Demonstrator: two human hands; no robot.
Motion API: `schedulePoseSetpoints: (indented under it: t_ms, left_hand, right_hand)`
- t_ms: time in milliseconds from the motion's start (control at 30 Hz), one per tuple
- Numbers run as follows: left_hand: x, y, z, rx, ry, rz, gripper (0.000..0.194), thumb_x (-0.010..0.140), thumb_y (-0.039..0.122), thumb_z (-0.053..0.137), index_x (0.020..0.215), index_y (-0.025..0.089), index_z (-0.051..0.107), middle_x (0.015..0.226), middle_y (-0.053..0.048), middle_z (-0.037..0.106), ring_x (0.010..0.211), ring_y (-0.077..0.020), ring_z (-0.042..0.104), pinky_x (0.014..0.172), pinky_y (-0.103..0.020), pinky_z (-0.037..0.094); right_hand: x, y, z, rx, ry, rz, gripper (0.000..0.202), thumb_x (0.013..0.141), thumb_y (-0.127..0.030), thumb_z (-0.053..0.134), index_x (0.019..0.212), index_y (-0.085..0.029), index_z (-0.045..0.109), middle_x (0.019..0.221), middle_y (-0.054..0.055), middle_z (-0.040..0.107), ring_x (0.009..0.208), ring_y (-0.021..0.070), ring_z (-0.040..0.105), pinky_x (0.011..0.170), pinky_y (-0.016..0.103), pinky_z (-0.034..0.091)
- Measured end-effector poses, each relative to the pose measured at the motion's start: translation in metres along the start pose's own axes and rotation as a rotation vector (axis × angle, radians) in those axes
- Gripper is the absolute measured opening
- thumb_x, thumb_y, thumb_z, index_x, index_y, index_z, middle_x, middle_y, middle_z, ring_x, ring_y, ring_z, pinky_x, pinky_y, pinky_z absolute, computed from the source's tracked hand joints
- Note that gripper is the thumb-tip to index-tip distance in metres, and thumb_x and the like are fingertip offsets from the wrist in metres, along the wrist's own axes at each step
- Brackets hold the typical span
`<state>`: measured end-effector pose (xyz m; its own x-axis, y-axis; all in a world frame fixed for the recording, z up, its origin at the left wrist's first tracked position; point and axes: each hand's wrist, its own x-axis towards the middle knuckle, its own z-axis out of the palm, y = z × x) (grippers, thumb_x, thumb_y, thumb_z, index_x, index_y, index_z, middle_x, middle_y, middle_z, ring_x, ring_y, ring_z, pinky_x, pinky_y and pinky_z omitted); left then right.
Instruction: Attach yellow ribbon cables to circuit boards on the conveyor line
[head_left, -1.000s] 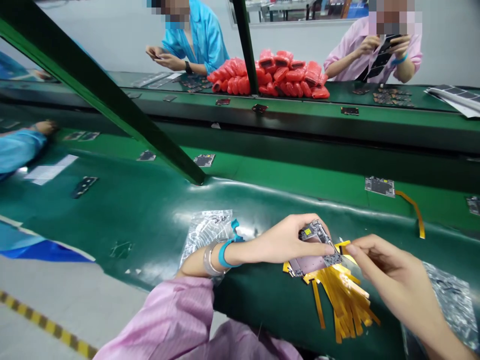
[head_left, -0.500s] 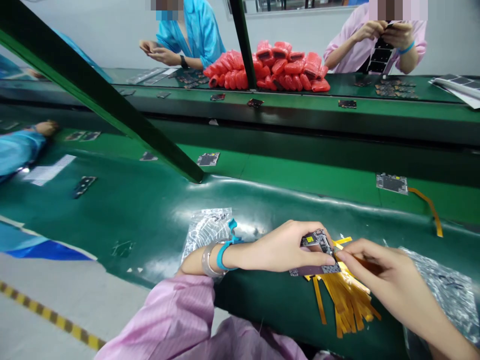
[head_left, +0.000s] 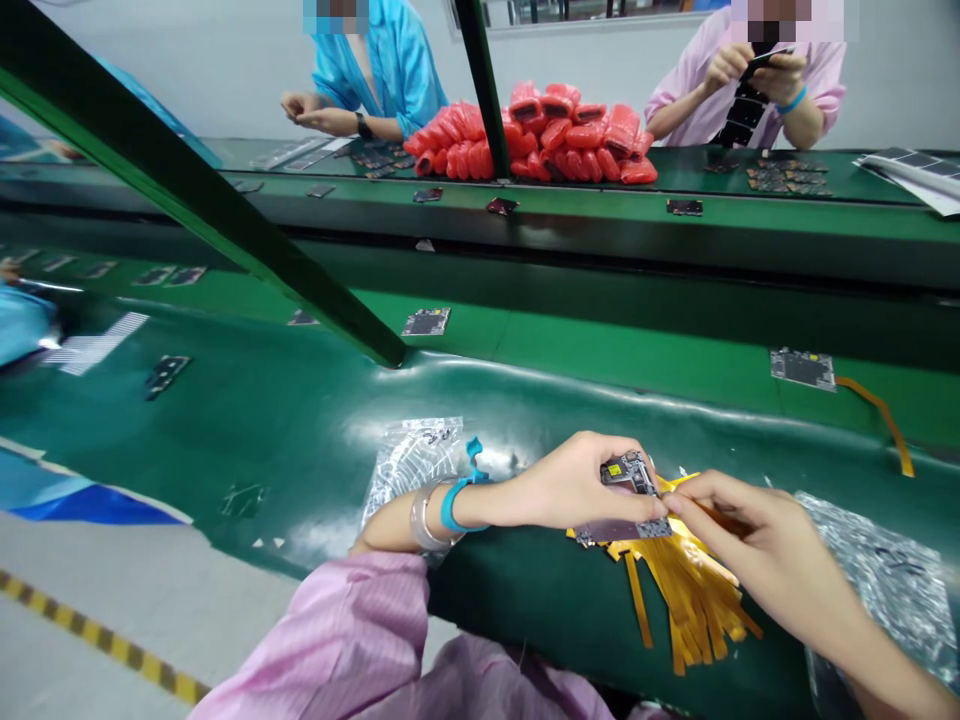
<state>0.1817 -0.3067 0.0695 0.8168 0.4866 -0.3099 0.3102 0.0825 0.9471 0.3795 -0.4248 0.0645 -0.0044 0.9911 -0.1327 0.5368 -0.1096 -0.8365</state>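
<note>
My left hand point(head_left: 592, 485) grips a circuit board point(head_left: 634, 475) by its sides, thumb across the near face. The board is tilted and carries a yellow label. At its right edge the thumb and forefinger of my right hand point(head_left: 750, 530) are pinched together, touching the board. An orange flex cable point(head_left: 726, 520) shows partly beneath those fingers; its end at the board is hidden. Below both hands a fanned pile of orange flex cables point(head_left: 697, 600) lies on the green mat point(head_left: 555, 610).
Clear plastic bags lie left point(head_left: 412, 455) and right point(head_left: 885, 570) of my hands. Ahead, a green conveyor belt point(head_left: 600, 360) carries a board with an orange cable point(head_left: 802, 368) and other boards. A slanted green post point(head_left: 300, 270) stands left. Co-workers sit opposite, near red-wrapped packs point(head_left: 555, 135).
Boards on the near belt have shifted right, those on the far belt slightly left. My hands have moved slightly up and left with the board. The co-worker's hand at far left has drawn back.
</note>
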Motion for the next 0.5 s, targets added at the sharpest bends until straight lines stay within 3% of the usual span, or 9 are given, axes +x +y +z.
schedulePoseSetpoints:
  t_ms: [133,233,333,433,500]
  left_hand:
    - [0.003,0.0,-0.002,-0.045,0.009,0.019,0.03,0.079,0.04,0.083,0.087,0.015,0.069,0.076,0.003,0.064,0.068,-0.0092,0.053,0.061,-0.02,0.042]
    - [0.005,0.0,-0.002,-0.011,0.033,0.052,0.027,0.088,0.042,0.075,0.091,0.015,0.071,0.083,0.0,0.068,0.075,-0.0116,0.058,0.068,-0.022,0.045]
    - [0.008,-0.002,-0.001,0.027,0.069,0.108,0.028,0.097,0.043,0.062,0.092,0.016,0.069,0.088,-0.002,0.069,0.082,-0.0137,0.061,0.075,-0.025,0.047]
    - [0.01,-0.006,0.0,0.003,0.079,0.144,0.026,0.099,0.042,0.058,0.094,0.017,0.065,0.094,-0.003,0.069,0.088,-0.0156,0.063,0.083,-0.028,0.049]
    - [0.012,-0.008,-0.002,0.0,0.088,0.143,0.025,0.099,0.043,0.058,0.098,0.018,0.061,0.098,-0.004,0.068,0.091,-0.0164,0.064,0.085,-0.031,0.051]
  right_hand:
    - [0.002,-0.001,-0.006,0.059,0.016,0.038,0.04,0.103,-0.052,0.049,0.098,-0.025,0.078,0.072,0.001,0.073,0.065,0.018,0.067,0.063,0.027,0.052]
    - [0.003,0.002,-0.01,0.111,0.087,0.063,0.05,0.105,-0.057,0.042,0.109,-0.023,0.079,0.105,0.008,0.078,0.095,0.0236,0.073,0.084,0.032,0.057]
    - [0.007,0.003,-0.011,0.085,0.022,0.075,0.045,0.104,-0.056,0.047,0.113,-0.025,0.079,0.121,0.008,0.076,0.111,0.0252,0.07,0.097,0.036,0.053]
    - [0.015,0.004,-0.008,0.055,-0.073,0.099,0.033,0.096,-0.052,0.063,0.108,-0.026,0.079,0.114,0.005,0.079,0.106,0.0252,0.072,0.094,0.035,0.054]
    - [0.023,0.005,-0.005,0.05,-0.071,0.101,0.027,0.089,-0.048,0.071,0.098,-0.025,0.08,0.103,0.004,0.081,0.099,0.0256,0.074,0.089,0.034,0.056]
